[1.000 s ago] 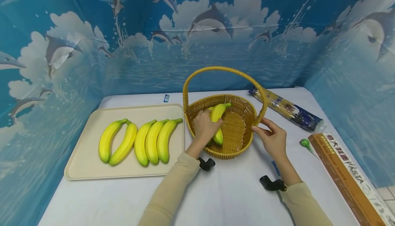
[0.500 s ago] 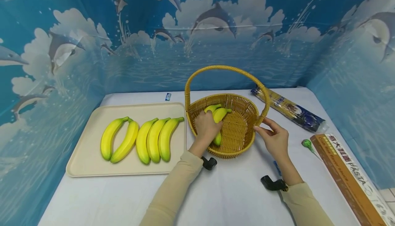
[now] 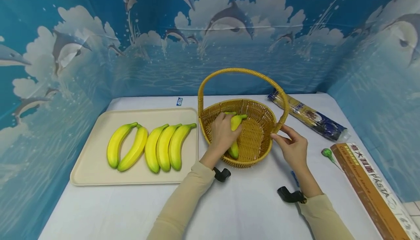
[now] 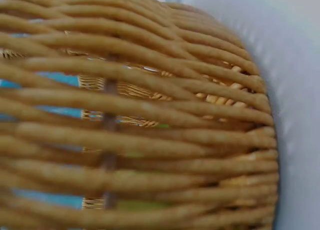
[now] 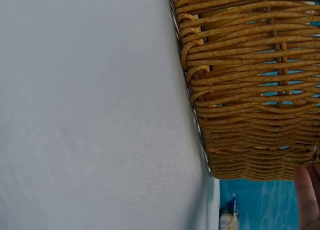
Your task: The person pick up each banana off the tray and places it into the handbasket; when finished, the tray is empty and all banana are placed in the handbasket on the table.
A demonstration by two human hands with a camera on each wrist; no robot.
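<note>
A woven basket (image 3: 251, 138) with a tall arched handle stands mid-table, two yellow bananas inside it. My left hand (image 3: 224, 132) reaches into its left side and grips the bananas, fingers over the left banana (image 3: 230, 113) and thumb across the right banana (image 3: 234, 149). Most of the left banana is hidden under that hand. My right hand (image 3: 293, 147) pinches the basket's right rim below the handle. In the left wrist view the basket wall (image 4: 125, 145) hides the hand. The right wrist view has the basket side (image 5: 250, 100) with fingers (image 5: 306, 195) at its edge.
Left of the basket lies a beige tray (image 3: 95, 152) bearing several bananas (image 3: 160, 147). To the right are a pasta bag (image 3: 311, 118), a green lollipop (image 3: 327, 153) and a long pasta box (image 3: 367, 185). A small blue packet (image 3: 179, 101) lies behind the tray.
My left hand has shifted slightly right inside the basket, and its thumb now crosses the right banana. The left banana, more exposed half a second ago, is mostly covered. The right hand keeps its hold.
</note>
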